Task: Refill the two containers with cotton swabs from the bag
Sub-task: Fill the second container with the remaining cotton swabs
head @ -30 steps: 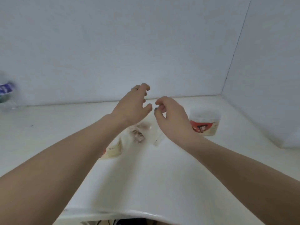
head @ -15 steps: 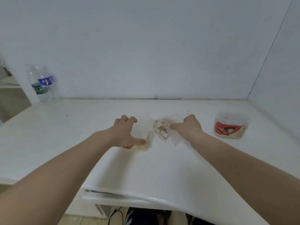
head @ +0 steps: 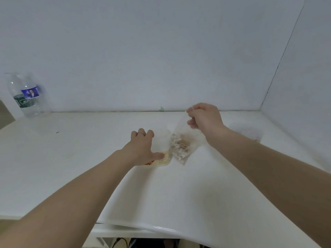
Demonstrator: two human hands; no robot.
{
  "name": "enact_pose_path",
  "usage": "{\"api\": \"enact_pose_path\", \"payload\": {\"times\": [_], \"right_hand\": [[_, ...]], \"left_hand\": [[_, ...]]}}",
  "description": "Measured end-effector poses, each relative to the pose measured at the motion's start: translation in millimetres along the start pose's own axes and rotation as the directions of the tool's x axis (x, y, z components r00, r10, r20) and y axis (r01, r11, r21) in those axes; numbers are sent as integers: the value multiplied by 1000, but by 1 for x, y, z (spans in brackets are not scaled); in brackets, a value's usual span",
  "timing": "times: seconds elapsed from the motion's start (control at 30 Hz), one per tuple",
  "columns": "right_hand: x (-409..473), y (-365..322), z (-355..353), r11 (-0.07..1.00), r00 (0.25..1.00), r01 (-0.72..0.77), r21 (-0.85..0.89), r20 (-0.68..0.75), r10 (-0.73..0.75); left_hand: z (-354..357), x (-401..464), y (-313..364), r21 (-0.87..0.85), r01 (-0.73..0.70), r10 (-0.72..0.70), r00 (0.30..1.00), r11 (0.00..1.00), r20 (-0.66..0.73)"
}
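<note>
Right hand [head: 206, 118] has lifted the clear plastic bag of cotton swabs [head: 180, 147] off the white tabletop [head: 71, 167] since half a second ago, pinching its top edge; bag hangs just beside the near clear container with a red-and-yellow label [head: 161, 154]. Left hand [head: 142, 145] stays wrapped around that container. Looks like pouring comes next. Second labelled container [head: 246, 130] sits well apart on the right, blurred. Clear water bottle [head: 26, 95] far left, nothing obstructing
</note>
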State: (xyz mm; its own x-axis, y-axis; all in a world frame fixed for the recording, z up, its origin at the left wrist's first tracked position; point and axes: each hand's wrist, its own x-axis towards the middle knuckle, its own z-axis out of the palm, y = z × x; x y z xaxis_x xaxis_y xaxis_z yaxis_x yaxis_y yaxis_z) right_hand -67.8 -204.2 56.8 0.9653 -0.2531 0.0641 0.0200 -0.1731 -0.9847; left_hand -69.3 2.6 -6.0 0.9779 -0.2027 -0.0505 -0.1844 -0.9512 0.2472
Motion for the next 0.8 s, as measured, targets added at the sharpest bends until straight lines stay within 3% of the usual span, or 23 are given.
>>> {"api": "enact_pose_path", "payload": {"times": [0.33,0.43,0.47,0.53,0.57,0.6,0.7,0.8], "right_hand": [[-8,-74,-23,984,988,146,-100,63,-140],[-15,-84,-15,987,986,142,-74,96,-135],[-17,-86,-11,988,986,139,-60,102,-133],[-19,-90,-1,990,986,135,-29,104,-132],[-21,-93,4,990,985,138,-17,104,-135],[-21,-95,11,990,984,142,-2,105,-141],[-25,-106,30,985,980,141,96,128,-152],[-30,-111,48,975,973,126,180,167,-157]], "left_hand": [[7,22,48,-203,-164,164,986,965,-19],[-10,20,43,-401,-145,115,989,905,-97],[-16,18,39,-552,-83,29,994,830,-106],[-25,11,29,-856,61,-131,991,513,-8],[-29,6,25,-920,123,-141,987,373,75],[-31,3,21,-932,166,-105,985,322,140],[-36,-12,12,-928,158,96,975,338,201],[-44,-14,-1,-952,262,-2,964,157,265]]}}
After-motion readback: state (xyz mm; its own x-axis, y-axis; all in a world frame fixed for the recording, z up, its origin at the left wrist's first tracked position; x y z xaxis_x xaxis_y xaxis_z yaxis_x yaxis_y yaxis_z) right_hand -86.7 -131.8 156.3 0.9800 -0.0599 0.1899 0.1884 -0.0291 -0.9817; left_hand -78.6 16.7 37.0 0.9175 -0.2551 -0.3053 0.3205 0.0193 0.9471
